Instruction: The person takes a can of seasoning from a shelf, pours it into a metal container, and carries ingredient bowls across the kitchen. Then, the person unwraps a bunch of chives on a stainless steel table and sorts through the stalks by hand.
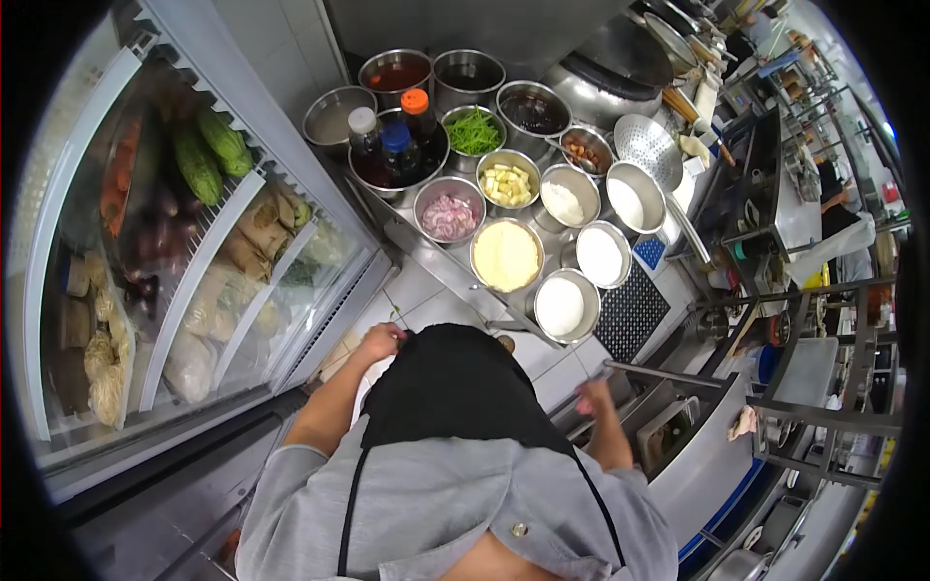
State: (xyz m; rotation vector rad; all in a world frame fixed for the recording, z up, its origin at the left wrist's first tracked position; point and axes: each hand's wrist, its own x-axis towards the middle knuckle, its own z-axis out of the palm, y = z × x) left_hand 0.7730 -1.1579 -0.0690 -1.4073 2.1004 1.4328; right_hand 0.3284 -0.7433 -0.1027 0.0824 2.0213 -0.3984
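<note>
The nearest one-o'clock bowl (pixel 564 308) could be toppled by the right hand (pixel 593 396), whose finger grip, like that of the left hand (pixel 383 341), cannot be told.

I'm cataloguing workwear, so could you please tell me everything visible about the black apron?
The black apron looks like plain cloth, worn over a grey shirt. Two thin black straps run from its upper corners over the shirt. The left hand is at its edge; whether it grips the cloth is unclear.

No legible text; no numbers
</note>
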